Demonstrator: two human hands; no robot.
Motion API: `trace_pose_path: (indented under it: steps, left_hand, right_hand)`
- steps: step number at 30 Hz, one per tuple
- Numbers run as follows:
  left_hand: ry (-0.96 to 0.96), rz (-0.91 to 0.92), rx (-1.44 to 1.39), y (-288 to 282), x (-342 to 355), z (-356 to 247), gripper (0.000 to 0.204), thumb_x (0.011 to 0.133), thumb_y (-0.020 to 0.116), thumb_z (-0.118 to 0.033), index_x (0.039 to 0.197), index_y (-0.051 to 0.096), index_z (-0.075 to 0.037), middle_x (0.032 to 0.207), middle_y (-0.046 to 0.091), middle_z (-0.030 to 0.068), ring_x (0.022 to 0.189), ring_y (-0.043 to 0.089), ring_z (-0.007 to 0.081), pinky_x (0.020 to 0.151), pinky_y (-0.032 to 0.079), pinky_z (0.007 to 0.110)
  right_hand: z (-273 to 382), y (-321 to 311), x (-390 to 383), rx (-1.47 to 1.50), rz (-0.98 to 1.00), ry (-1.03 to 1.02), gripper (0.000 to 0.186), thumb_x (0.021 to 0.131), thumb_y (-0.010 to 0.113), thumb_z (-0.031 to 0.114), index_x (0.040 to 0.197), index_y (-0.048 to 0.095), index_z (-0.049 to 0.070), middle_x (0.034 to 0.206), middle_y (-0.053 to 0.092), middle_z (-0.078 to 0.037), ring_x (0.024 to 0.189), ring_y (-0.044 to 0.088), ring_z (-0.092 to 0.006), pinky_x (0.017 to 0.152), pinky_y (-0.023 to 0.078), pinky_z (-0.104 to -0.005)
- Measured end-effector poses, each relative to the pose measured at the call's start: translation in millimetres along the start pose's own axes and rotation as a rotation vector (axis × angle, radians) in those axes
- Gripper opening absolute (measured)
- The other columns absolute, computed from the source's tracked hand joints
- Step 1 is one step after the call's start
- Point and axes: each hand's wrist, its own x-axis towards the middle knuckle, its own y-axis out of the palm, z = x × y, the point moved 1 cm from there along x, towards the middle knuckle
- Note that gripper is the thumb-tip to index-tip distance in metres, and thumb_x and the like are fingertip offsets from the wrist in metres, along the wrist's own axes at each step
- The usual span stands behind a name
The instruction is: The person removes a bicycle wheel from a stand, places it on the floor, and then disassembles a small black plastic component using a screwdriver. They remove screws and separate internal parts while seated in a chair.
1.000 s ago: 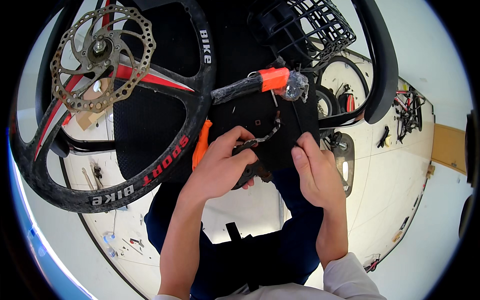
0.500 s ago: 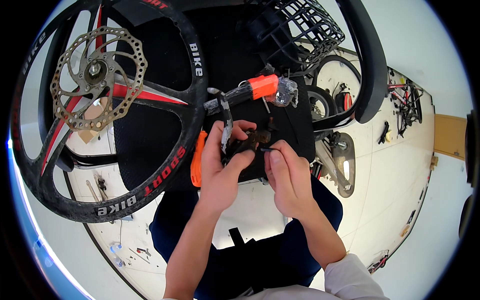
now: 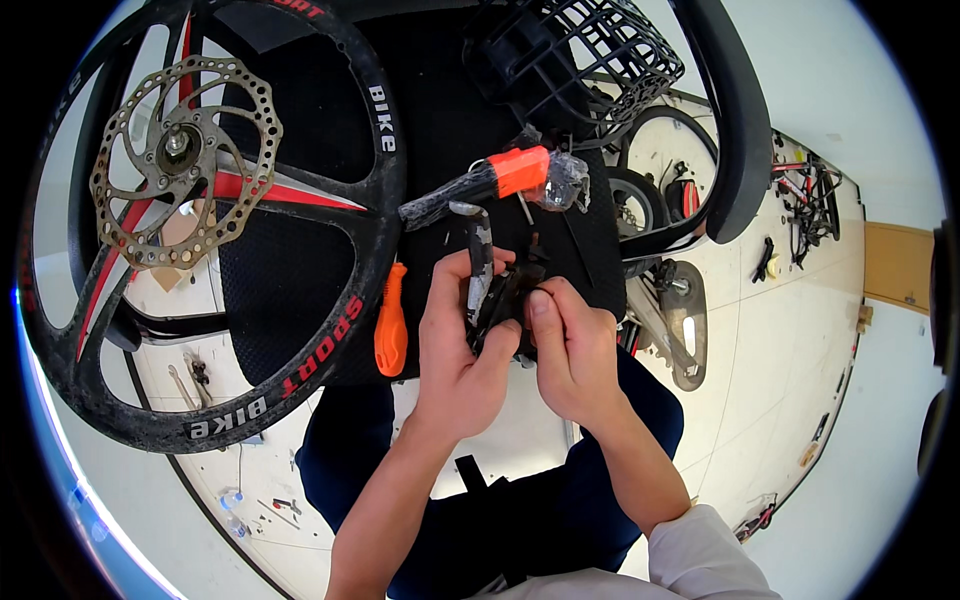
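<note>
Currently: left hand [image 3: 462, 370], brake lever [image 3: 480, 270], right hand [image 3: 575, 355].
Wheel, black with red-and-white spokes [image 3: 315, 195], well to the left hand's left, metal disc [image 3: 262, 150] on its hub; screwdriver, orange handle [image 3: 391, 335], just left of the left hand; left hand, fingers and thumb wrapped round the lever's dark body, its chipped silver-and-black arm pointing away beyond the fingers; taped bar, orange band [image 3: 520, 172], lying on the black seat [image 3: 440, 110] beyond both hands; right hand, thumb and forefinger pinched together at the lever's right side, anything between them hidden; basket, black [image 3: 625, 75], farther beyond the right hand; armrest, black [image 3: 745, 120], beyond it to the right.
</note>
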Motion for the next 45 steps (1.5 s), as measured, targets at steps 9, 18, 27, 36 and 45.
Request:
trace_pose_path:
  steps: [9, 18, 27, 36, 45]
  left_hand:
    - [-0.043, -0.048, -0.066, 1, -3, 1, 0.043, 0.074, 0.052, 0.003, 0.117, 0.048, 0.000, 0.113, 0.052, 0.0098, 0.092, 0.051, 0.0152, 0.084, 0.042, 0.029]
    - [0.094, -0.064, 0.037, 3, -9, 6, 0.036, 0.075, 0.054, 0.000, 0.110, 0.049, 0.002, 0.116, 0.050, 0.0148, 0.094, 0.051, 0.0186, 0.083, 0.042, 0.031]
    - [0.324, -0.050, 0.347, 2, -11, 14, 0.033, 0.078, 0.058, -0.002, 0.108, 0.045, 0.004, 0.118, 0.047, 0.0227, 0.104, 0.051, 0.0266, 0.089, 0.041, 0.037]
    - [0.343, -0.013, 0.247, 3, -8, 11, 0.033, 0.077, 0.055, 0.000, 0.108, 0.045, 0.004, 0.122, 0.047, 0.0229, 0.103, 0.054, 0.0280, 0.091, 0.042, 0.037]
    - [0.396, -0.013, 0.405, 6, -13, 13, 0.049, 0.077, 0.052, -0.006, 0.122, 0.040, 0.009, 0.123, 0.044, 0.0190, 0.101, 0.048, 0.0209, 0.090, 0.039, 0.032]
  right_hand:
    - [-6, 7, -5, 0.349, 0.047, 0.255, 0.021, 0.100, 0.048, 0.012, 0.085, 0.056, -0.001, 0.060, 0.054, -0.009, 0.046, 0.050, -0.0176, 0.046, 0.039, -0.0304]
    - [-5, 16, -9, 0.203, -0.038, 0.194, 0.026, 0.102, 0.046, 0.013, 0.081, 0.053, -0.001, 0.056, 0.051, -0.007, 0.044, 0.045, -0.0149, 0.044, 0.036, -0.0305]
    - [-1, 9, -4, 0.694, 0.093, 0.546, 0.034, 0.104, 0.042, 0.023, 0.078, 0.049, 0.003, 0.052, 0.044, -0.003, 0.038, 0.040, -0.0105, 0.037, 0.031, -0.0292]
    - [0, 4, -6, 1.024, 0.150, 0.730, 0.039, 0.106, 0.038, 0.030, 0.075, 0.045, 0.007, 0.053, 0.042, 0.002, 0.038, 0.033, -0.0054, 0.034, 0.027, -0.0232]
    - [-5, 17, -12, 0.503, 0.018, 0.352, 0.034, 0.105, 0.040, 0.021, 0.082, 0.053, -0.001, 0.056, 0.049, -0.005, 0.045, 0.046, -0.0132, 0.046, 0.037, -0.0300]
